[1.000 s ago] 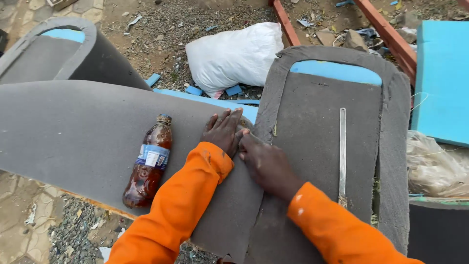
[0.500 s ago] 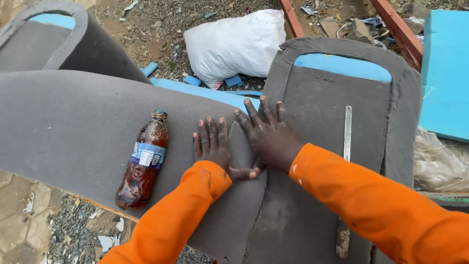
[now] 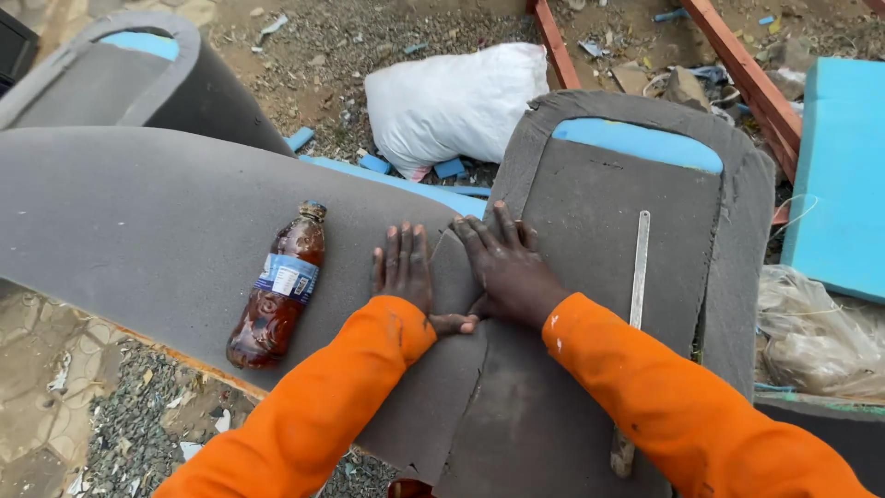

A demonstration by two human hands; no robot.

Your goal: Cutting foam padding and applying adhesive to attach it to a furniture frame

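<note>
Both hands lie flat, fingers spread, gripping nothing: left hand (image 3: 406, 272) on the big grey foam sheet (image 3: 138, 231), right hand (image 3: 505, 267) just beside it on the grey foam panel (image 3: 599, 231), thumbs nearly touching over the seam. Foam looks light, soft, floppy; best grabbed at an edge. Brown bottle (image 3: 279, 284) lies left, metal ruler (image 3: 638, 272) right.

On the grey foam sheet (image 3: 120, 231), the brown bottle (image 3: 279, 286) lies just left of the left hand (image 3: 406, 277) and blocks a sweep to that side. Left of the bottle, the sheet is open and wide. Right of the bottle, past the right hand (image 3: 507, 272), a metal ruler (image 3: 638, 277) lies lengthwise and bars the way.
</note>
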